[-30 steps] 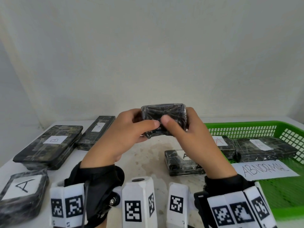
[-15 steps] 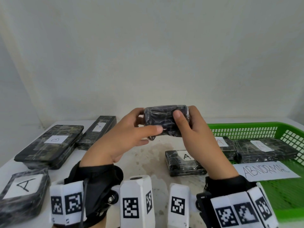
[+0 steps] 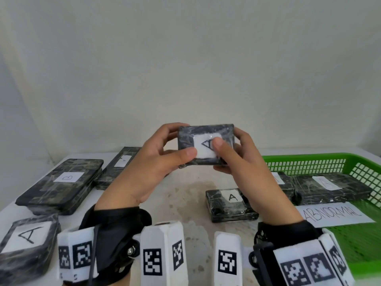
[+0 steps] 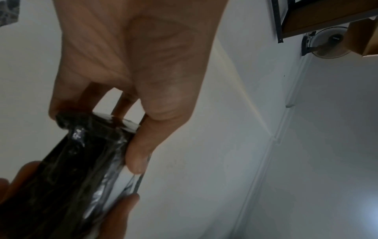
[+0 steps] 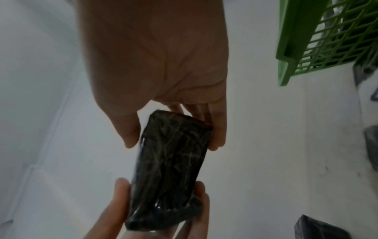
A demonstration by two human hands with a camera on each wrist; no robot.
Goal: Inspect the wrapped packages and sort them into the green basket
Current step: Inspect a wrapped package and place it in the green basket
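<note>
Wrapped package (image 3: 206, 144) is held at frame centre, above the table (image 3: 185, 188), pinched at its left end by the left hand (image 3: 152, 166) and at its right end by the right hand (image 3: 245, 162), thumbs on the label, probably so it can be read. Open tabletop is seen below; the green basket (image 3: 309, 162) at lower right is partly filled.

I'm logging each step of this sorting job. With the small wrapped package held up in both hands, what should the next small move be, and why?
Probably slide the right thumb off the white label. Both the left hand and right hand hold the small wrapped package label-side toward the head camera, but that thumb hides part of the handwritten mark, so it can't be read before deciding on the green basket.
</note>
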